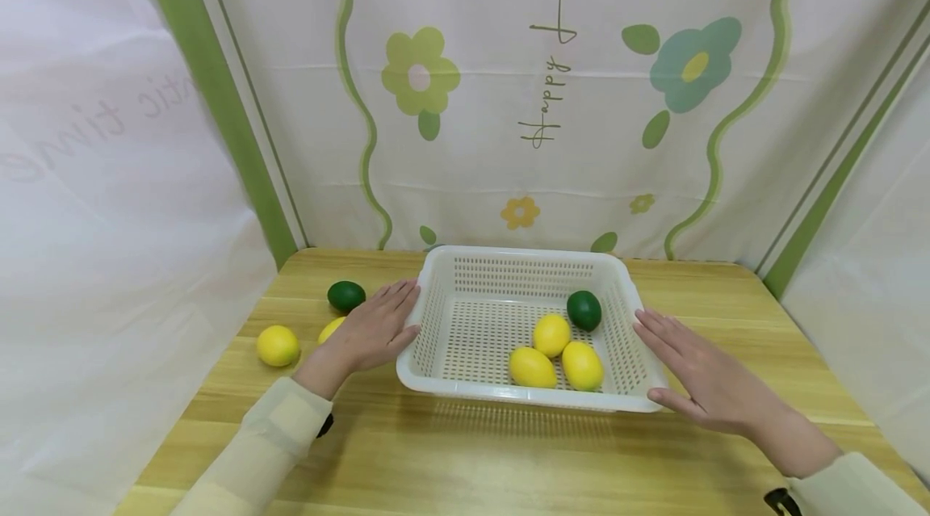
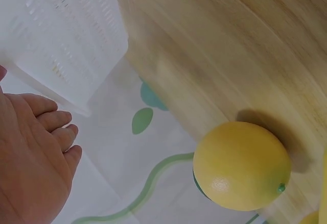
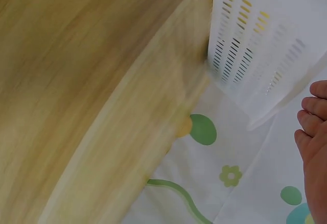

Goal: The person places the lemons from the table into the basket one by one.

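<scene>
A white plastic basket (image 1: 479, 395) with slotted walls stands on the wooden table. Inside it, toward the right, lie several yellow lemons (image 1: 533, 368) and one dark green fruit (image 1: 584, 311), perhaps a lime or avocado. My left hand (image 1: 374, 328) has its fingers extended along the basket's left rim. On the opposite side my right hand (image 1: 701, 375) lies with straight fingers against the right rim. Left of the basket are a second dark green fruit (image 1: 346, 296), a lemon (image 1: 278, 346) and another lemon (image 1: 330, 329) partly hidden behind my left hand.
The wooden table (image 1: 508, 467) ends at a printed curtain (image 1: 479, 161) behind the basket. White fabric (image 1: 109, 258) hangs on the left side and more fabric (image 1: 865, 258) on the right.
</scene>
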{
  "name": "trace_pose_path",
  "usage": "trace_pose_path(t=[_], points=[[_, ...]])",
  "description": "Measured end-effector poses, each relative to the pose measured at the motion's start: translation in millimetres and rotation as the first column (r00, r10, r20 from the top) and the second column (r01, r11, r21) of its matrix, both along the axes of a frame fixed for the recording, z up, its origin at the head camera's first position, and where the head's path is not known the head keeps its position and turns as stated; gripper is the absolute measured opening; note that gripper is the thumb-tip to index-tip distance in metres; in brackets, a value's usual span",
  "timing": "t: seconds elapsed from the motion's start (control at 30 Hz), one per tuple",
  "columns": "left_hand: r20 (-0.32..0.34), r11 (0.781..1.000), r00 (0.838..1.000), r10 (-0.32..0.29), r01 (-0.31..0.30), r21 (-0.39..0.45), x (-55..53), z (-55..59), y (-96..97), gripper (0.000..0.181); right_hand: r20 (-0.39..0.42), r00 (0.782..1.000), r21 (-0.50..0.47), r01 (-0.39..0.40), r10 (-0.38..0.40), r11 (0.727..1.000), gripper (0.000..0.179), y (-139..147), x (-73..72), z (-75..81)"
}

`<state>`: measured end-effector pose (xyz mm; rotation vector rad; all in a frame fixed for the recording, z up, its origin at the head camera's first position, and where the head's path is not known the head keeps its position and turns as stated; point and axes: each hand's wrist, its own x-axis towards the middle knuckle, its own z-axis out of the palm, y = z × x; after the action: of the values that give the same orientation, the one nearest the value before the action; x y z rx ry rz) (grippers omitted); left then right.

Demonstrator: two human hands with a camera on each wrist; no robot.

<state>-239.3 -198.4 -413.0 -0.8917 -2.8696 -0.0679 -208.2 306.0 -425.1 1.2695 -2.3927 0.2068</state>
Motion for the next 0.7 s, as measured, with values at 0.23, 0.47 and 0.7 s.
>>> trace_pose_path(t=[0.23, 0.47, 0.7], points=[[-0.038, 1.000, 0.999, 0.015, -0.015, -0.005, 4.3, 4.5, -3.5, 0.067, -0.017, 1.000, -0.003, 0.026, -0.026, 1.000, 0.073, 2.8, 1.7, -8.3], [-0.061, 0.999, 0.997, 0.045, -0.045, 0.002, 9.0, 11.5, -9.6, 0.068, -0.001, 0.999, 0.002, 0.040, -0.040, 0.999, 0.071, 2.9, 3.4, -11.2], [-0.067, 0.998, 0.996, 0.056, -0.054, 0.033, 17.2, 20.2, -18.1, 0.069, 0.003, 0.999, -0.006, 0.037, -0.037, 0.999, 0.070, 3.4, 2.8, -13.1]])
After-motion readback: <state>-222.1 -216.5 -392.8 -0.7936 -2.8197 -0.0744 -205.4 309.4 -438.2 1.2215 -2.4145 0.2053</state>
